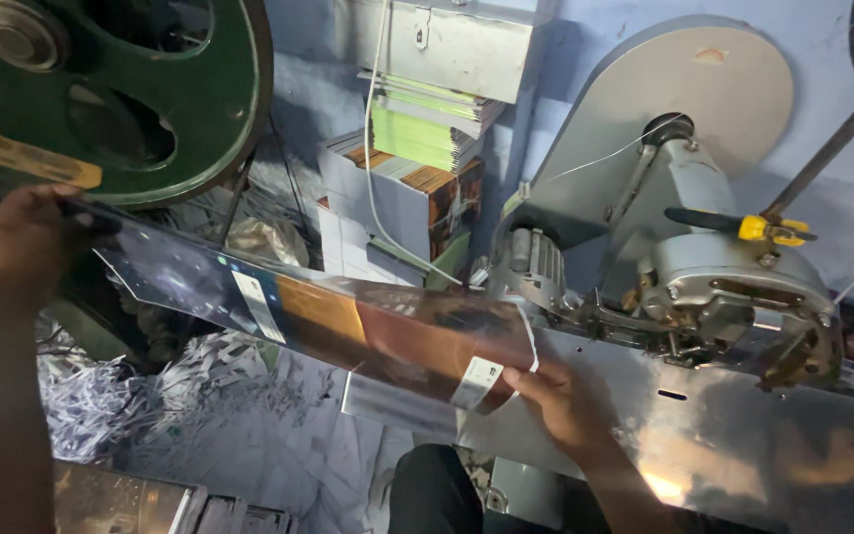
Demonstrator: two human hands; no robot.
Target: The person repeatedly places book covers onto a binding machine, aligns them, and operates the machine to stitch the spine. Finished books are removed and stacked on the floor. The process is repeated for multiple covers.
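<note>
Glossy orange-and-dark printed sheet [348, 321], green flywheel [150, 99]

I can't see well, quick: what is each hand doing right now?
Left hand: closed on the far end of the long glossy printed sheet.
Right hand: closed on the sheet's near end, beside the metal machine.

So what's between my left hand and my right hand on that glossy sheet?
In the head view, only the glossy printed sheet spans from left hand to right hand; paper shreds lie below.
</note>
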